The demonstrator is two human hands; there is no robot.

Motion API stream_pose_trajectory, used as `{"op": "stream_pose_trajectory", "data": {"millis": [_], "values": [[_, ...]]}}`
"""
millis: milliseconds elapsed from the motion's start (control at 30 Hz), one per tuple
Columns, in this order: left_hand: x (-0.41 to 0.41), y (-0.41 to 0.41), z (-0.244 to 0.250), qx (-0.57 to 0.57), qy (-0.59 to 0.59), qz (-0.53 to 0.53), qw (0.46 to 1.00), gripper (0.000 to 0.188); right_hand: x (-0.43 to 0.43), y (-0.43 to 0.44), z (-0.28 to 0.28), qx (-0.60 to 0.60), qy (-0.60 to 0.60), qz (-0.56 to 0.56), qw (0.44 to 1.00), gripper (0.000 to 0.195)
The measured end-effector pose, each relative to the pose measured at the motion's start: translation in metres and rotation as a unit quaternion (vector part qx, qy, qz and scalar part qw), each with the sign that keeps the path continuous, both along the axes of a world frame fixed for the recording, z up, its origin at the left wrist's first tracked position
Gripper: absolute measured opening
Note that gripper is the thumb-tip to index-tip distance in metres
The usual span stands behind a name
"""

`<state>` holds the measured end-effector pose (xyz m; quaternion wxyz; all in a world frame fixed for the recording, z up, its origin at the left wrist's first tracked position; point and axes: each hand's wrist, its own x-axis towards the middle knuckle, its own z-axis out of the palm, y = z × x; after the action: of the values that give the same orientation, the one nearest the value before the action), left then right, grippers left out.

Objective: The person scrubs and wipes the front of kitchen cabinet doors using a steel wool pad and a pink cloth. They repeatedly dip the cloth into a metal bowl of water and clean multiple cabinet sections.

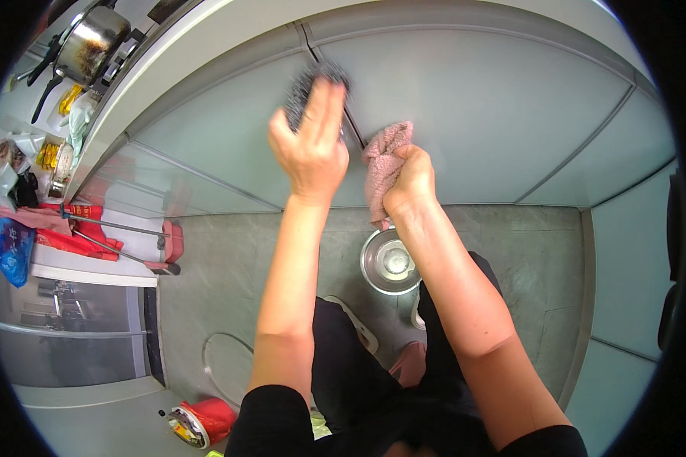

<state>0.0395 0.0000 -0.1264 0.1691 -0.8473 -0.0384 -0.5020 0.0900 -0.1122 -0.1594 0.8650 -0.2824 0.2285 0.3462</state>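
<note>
My left hand (311, 145) presses a dark grey scrubbing pad or cloth (298, 91) against a pale grey-green cabinet door (223, 131), beside the gap between two doors. The pad and fingertips are blurred, so its exact material cannot be told. In my right hand (414, 177) is a bunched pink terry cloth (384, 163), held close to the neighbouring door (491, 114). Just below the cloth, a round stainless steel basin (369, 268) stands on the tiled floor, partly hidden by my right forearm. Its inside looks wet and shiny.
At the upper left, a pressure cooker (94, 43) sits on the stove side of the white countertop (143, 63). A pink dustpan (173, 241) and a brush (163, 267) lean at the left. Behind me is a bin with a red bag (214, 420). More cabinets (629, 274) bound the right.
</note>
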Motion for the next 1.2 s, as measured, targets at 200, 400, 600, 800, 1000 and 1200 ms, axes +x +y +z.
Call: {"op": "stream_pose_trajectory", "data": {"millis": [200, 400, 600, 800, 1000, 1200], "values": [[-0.007, -0.016, -0.029, -0.021, 0.034, 0.008, 0.999, 0.057, 0.012, 0.003, -0.019, 0.031, 0.011, -0.016, 0.999, 0.030], [0.010, -0.006, 0.030, 0.071, -0.030, 0.026, 0.997, 0.052, 0.002, -0.002, 0.001, 0.026, 0.004, -0.024, 0.999, 0.029], [-0.013, -0.003, -0.026, 0.103, 0.085, 0.020, 0.991, 0.049, 0.001, -0.009, 0.012, 0.010, 0.025, -0.006, 1.000, 0.029], [0.008, -0.003, 0.036, 0.097, -0.018, 0.025, 0.995, 0.052, 0.000, -0.009, 0.016, -0.021, 0.043, 0.000, 0.999, 0.029], [-0.015, 0.018, -0.051, 0.130, 0.140, -0.028, 0.981, 0.053, 0.002, -0.013, 0.014, 0.004, 0.025, -0.027, 0.999, 0.029], [0.015, -0.017, 0.035, 0.119, 0.035, 0.002, 0.992, 0.044, 0.002, -0.013, 0.012, -0.028, 0.046, -0.014, 0.998, 0.029]]}}
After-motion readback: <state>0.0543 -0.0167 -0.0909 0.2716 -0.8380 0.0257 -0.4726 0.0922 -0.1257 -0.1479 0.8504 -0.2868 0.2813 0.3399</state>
